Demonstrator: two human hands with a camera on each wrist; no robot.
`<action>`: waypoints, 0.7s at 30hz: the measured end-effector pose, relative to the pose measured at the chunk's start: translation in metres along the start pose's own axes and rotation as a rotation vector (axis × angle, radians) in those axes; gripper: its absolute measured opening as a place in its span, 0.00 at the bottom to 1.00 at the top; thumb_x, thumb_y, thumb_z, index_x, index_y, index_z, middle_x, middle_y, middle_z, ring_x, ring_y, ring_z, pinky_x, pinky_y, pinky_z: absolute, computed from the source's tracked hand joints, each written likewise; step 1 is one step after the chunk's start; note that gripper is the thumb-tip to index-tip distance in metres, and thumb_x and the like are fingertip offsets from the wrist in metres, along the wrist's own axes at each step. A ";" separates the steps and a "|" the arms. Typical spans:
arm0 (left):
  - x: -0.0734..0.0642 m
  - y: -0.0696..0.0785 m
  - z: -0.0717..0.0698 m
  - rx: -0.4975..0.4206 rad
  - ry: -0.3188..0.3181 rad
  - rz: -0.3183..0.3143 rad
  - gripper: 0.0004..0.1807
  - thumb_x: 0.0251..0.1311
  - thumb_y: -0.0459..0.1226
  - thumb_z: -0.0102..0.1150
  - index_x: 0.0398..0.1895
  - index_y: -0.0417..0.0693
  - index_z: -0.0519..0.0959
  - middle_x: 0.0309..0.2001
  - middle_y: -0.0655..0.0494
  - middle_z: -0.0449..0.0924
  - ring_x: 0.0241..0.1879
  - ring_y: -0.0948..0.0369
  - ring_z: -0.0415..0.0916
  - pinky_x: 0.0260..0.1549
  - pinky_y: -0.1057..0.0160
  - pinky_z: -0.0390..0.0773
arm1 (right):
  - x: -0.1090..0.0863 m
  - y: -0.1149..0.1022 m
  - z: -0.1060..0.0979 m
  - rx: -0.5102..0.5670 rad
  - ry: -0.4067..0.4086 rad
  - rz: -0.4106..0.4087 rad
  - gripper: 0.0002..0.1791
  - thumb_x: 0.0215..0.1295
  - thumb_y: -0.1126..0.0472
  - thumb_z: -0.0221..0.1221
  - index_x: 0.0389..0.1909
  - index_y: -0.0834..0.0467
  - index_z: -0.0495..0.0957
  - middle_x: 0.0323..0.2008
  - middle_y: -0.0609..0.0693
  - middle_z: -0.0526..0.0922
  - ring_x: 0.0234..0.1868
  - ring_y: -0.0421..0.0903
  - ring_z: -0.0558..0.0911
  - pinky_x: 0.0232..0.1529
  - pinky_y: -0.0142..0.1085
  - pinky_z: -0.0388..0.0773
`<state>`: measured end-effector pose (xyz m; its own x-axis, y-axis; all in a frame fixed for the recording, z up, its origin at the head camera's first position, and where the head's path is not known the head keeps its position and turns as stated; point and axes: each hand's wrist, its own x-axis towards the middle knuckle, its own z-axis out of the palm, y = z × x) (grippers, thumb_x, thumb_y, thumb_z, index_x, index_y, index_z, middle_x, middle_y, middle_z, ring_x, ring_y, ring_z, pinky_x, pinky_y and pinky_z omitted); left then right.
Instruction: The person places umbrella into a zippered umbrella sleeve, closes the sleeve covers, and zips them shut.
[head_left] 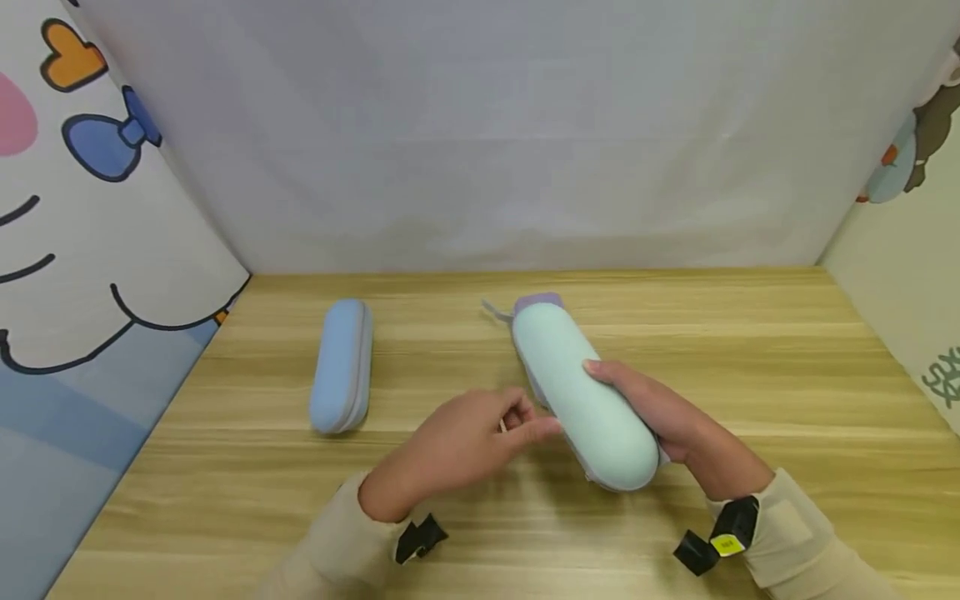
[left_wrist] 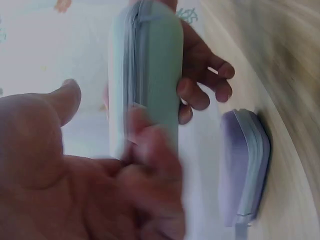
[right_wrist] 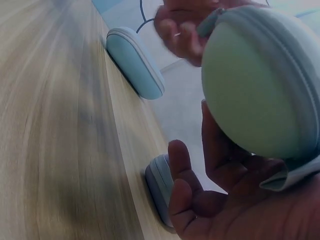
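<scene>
A mint green zippered case (head_left: 585, 396) is held up at a slant over the table. My right hand (head_left: 667, 412) grips it from the right, thumb on top and fingers beneath. A grey zipper (left_wrist: 134, 65) runs along its side, with a pull tab (right_wrist: 209, 24) near one end. My left hand (head_left: 468, 442) is at the case's left side, its thumb apart from its loosely bent fingers in the left wrist view. Those fingers (left_wrist: 155, 155) are blurred in front of the zipper; whether they touch it I cannot tell.
A blue zippered case (head_left: 339, 367) lies on the wooden table (head_left: 225, 500) to the left. Behind the mint case is a purple case (left_wrist: 235, 165) with a grey strap, mostly hidden in the head view. A pale curtain (head_left: 525, 150) stands along the back edge.
</scene>
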<state>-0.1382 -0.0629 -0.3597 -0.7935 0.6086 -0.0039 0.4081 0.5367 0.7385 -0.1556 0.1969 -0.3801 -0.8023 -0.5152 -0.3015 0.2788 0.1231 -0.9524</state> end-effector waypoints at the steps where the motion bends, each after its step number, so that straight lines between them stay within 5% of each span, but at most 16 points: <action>1: 0.002 -0.003 -0.002 -0.053 -0.027 -0.059 0.24 0.73 0.63 0.51 0.45 0.53 0.79 0.33 0.64 0.81 0.31 0.63 0.78 0.31 0.62 0.78 | 0.000 0.001 0.000 0.000 -0.013 -0.004 0.40 0.78 0.39 0.42 0.74 0.67 0.53 0.48 0.62 0.78 0.43 0.56 0.84 0.42 0.54 0.83; 3: 0.006 -0.008 -0.005 -0.181 -0.076 -0.152 0.34 0.73 0.66 0.45 0.58 0.46 0.74 0.38 0.56 0.84 0.36 0.57 0.82 0.33 0.58 0.81 | -0.001 0.002 -0.001 -0.013 -0.045 -0.018 0.37 0.78 0.40 0.42 0.71 0.68 0.58 0.47 0.61 0.79 0.43 0.56 0.84 0.42 0.55 0.83; 6: 0.013 -0.017 -0.008 -0.381 -0.088 -0.200 0.43 0.73 0.67 0.43 0.73 0.41 0.60 0.45 0.46 0.83 0.40 0.49 0.85 0.32 0.54 0.84 | -0.001 0.004 -0.002 -0.047 -0.115 -0.055 0.33 0.79 0.44 0.43 0.65 0.70 0.65 0.47 0.62 0.80 0.43 0.57 0.85 0.41 0.55 0.84; 10: 0.019 -0.024 -0.010 -0.550 -0.024 -0.207 0.42 0.72 0.65 0.48 0.76 0.46 0.58 0.50 0.43 0.81 0.40 0.47 0.87 0.30 0.49 0.85 | 0.000 0.006 -0.001 -0.065 -0.201 -0.105 0.29 0.80 0.48 0.43 0.62 0.71 0.68 0.46 0.62 0.82 0.43 0.56 0.85 0.41 0.52 0.85; 18: 0.019 -0.029 -0.015 -0.652 0.028 -0.202 0.35 0.72 0.58 0.54 0.71 0.44 0.68 0.50 0.43 0.82 0.37 0.50 0.87 0.33 0.51 0.86 | 0.001 0.008 0.000 -0.081 -0.240 -0.108 0.31 0.82 0.47 0.42 0.62 0.74 0.68 0.46 0.62 0.82 0.44 0.54 0.85 0.42 0.48 0.85; 21: 0.015 -0.030 -0.022 -0.658 0.072 -0.203 0.34 0.72 0.58 0.55 0.71 0.46 0.67 0.50 0.42 0.81 0.37 0.50 0.87 0.34 0.52 0.86 | -0.003 0.006 -0.007 -0.101 -0.205 -0.117 0.36 0.84 0.44 0.39 0.71 0.74 0.62 0.56 0.60 0.77 0.53 0.49 0.80 0.52 0.43 0.80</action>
<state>-0.1729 -0.0829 -0.3671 -0.8623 0.4813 -0.1571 -0.0920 0.1562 0.9834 -0.1554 0.2055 -0.3853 -0.6993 -0.6911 -0.1829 0.1279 0.1308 -0.9831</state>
